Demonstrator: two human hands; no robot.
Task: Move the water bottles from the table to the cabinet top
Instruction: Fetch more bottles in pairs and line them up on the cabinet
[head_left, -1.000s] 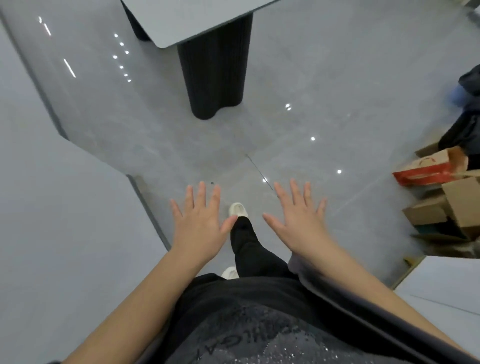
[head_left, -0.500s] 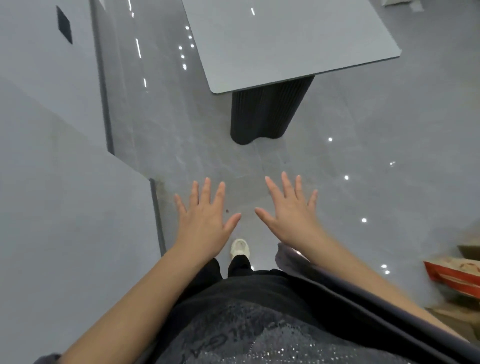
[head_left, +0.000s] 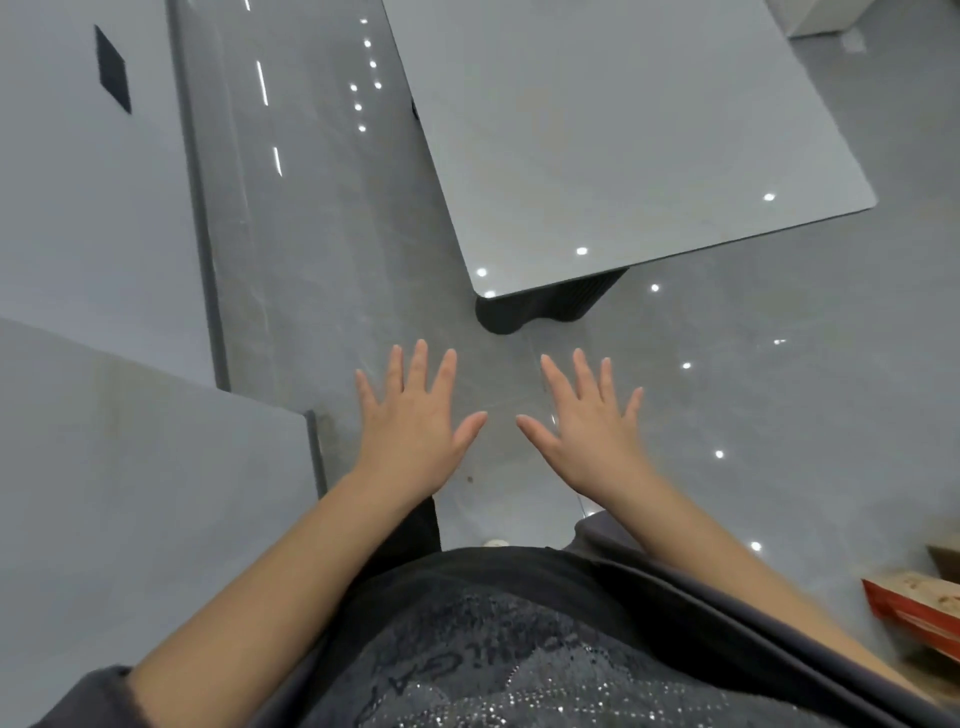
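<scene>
My left hand (head_left: 413, 421) and my right hand (head_left: 589, 428) are stretched out flat in front of me, palms down, fingers spread, holding nothing. They hover over the glossy grey floor. Ahead stands the grey table (head_left: 623, 135) on a dark ribbed pedestal (head_left: 540, 309); the part of its top in view carries no water bottles. No bottle shows anywhere. A grey flat surface (head_left: 130, 467) lies at my lower left; I cannot tell whether it is the cabinet top.
A grey wall (head_left: 78, 182) with a dark diamond-shaped mark (head_left: 111, 75) runs along the left. A red and brown cardboard box (head_left: 914, 608) lies on the floor at the lower right. Open floor (head_left: 322, 234) runs between the wall and the table.
The view has swung up and toward the table, which now fills more of the upper frame. The boxes slid to the lower right edge. Both hands stay spread and empty.
</scene>
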